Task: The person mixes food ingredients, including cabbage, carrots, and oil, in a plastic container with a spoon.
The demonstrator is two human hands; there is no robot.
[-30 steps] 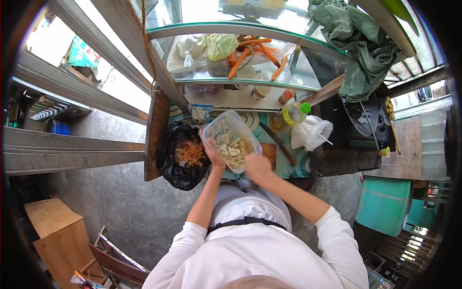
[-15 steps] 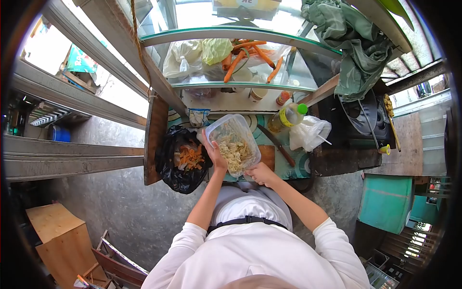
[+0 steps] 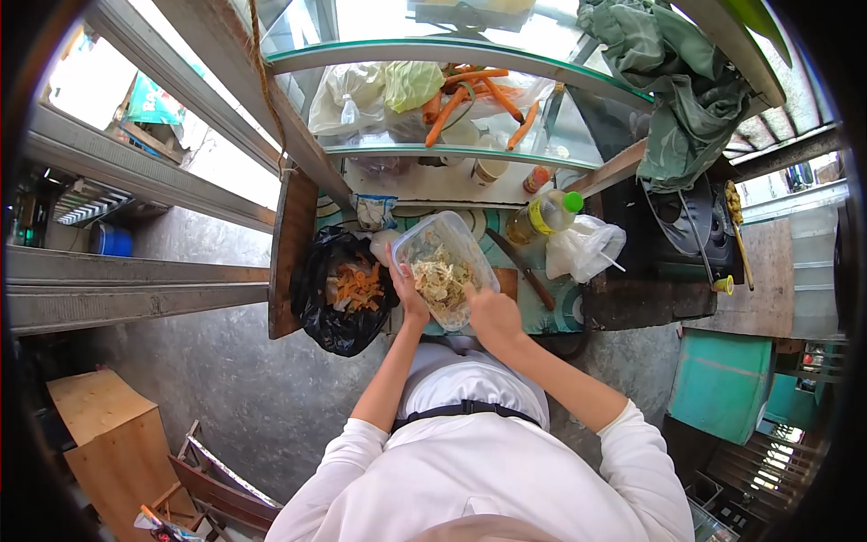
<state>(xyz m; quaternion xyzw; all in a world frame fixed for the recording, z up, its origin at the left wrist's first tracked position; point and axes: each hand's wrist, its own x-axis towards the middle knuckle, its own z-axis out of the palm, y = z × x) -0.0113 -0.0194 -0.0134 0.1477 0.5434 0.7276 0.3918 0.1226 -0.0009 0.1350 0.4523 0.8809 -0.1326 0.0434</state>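
A clear plastic container (image 3: pixel 432 237) is tilted over the counter's front edge, with a pale shredded mixture (image 3: pixel 441 278) inside. My left hand (image 3: pixel 409 291) is wrapped round the container's left side. Over its lower right rim, my right hand (image 3: pixel 494 318) is closed, its fingers reaching to the mixture. Whatever those fingers grip is hidden. To the left, a black plastic bag (image 3: pixel 316 312) holds orange peelings (image 3: pixel 357 287). A knife (image 3: pixel 526 271) with a brown handle lies right of the container, partly over a wooden board (image 3: pixel 506 284).
Behind stand a bottle (image 3: pixel 540 219) with a green cap and a white plastic bag (image 3: pixel 582 248). Carrots (image 3: pixel 442 117) and cabbage (image 3: pixel 411 88) lie in the glass case. A black stove (image 3: pixel 682 221) is at the right. A wooden post (image 3: pixel 293 262) borders the left.
My right hand has moved up from the container's lower corner to over its rim, and the mixture is heaped differently. My left hand keeps its hold.
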